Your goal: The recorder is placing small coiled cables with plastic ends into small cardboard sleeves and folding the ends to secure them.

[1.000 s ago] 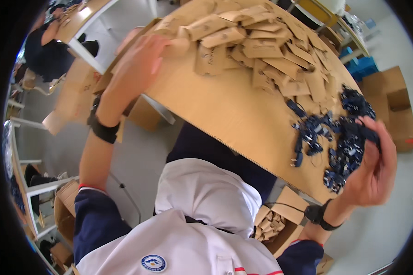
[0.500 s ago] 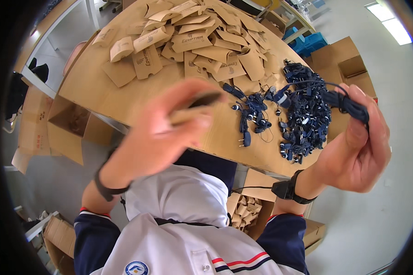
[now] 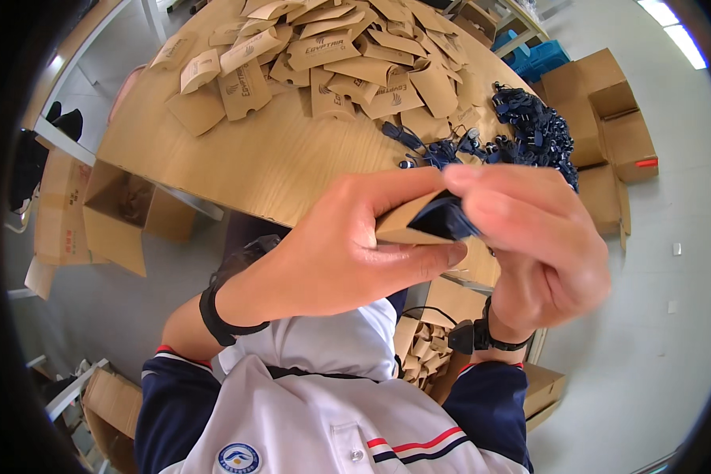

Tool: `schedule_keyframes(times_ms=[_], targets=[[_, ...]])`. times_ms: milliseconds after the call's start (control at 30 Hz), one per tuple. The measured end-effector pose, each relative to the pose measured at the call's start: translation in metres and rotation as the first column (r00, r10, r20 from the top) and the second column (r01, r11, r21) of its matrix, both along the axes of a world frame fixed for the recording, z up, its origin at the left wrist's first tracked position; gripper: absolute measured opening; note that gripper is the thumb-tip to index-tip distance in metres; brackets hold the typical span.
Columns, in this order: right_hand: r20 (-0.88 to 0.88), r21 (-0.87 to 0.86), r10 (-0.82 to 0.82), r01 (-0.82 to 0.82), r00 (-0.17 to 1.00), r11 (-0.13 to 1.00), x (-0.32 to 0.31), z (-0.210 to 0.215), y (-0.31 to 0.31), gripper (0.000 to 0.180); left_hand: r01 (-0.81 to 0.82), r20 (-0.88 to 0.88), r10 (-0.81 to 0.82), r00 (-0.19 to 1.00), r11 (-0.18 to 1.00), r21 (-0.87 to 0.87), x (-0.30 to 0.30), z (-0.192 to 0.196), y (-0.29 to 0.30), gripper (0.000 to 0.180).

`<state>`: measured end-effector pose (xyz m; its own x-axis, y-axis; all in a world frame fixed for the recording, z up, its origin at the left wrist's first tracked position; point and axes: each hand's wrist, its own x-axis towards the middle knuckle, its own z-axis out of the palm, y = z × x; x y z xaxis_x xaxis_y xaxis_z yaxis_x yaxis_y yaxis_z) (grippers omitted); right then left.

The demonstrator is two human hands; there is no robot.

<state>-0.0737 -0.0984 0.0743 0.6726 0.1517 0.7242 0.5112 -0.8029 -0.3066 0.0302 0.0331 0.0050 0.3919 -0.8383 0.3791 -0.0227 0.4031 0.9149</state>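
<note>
My left hand (image 3: pixel 340 249) is wrapped round a small brown pillow box (image 3: pixel 399 223), its open end turned to the right. Pinched in my right hand (image 3: pixel 541 245) is a coiled bundle of dark blue earphones (image 3: pixel 442 218). The bundle sits in the mouth of the box, and my fingers hide how far in it reaches. Behind my hands, a heap of flattish brown pillow boxes (image 3: pixel 324 51) covers the far part of the table. To its right lies a pile of dark blue earphones (image 3: pixel 533 126), with a smaller cluster of earphones (image 3: pixel 442 148) beside it.
The heaps rest on a round-edged wooden table (image 3: pixel 284 170). Open cartons stand on the floor at the left (image 3: pixel 114 229) and at the right (image 3: pixel 588 118). Below the table's near edge, a carton (image 3: pixel 454 296) contains several pillow boxes (image 3: pixel 429 345).
My right hand has come in from the far right with the earphones, bringing them to the box. My left hand has moved right and lower, holding the box open toward them.
</note>
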Motion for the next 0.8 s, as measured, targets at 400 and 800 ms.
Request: schedule_keyframes(times_ms=[400,800], targets=[[-0.15,-0.253,-0.23,0.188,0.962,0.949,-0.007,-0.029,0.007,0.024,0.293,-0.339,-0.241,0.909,0.95,0.111,0.014,-0.033,-0.001,0.027],[-0.611,0.07,-0.236,0.349,0.756,0.935,-0.009,-0.048,0.005,0.036,0.316,0.017,-0.343,0.939,0.882,0.349,0.035,-0.058,-0.007,0.033]])
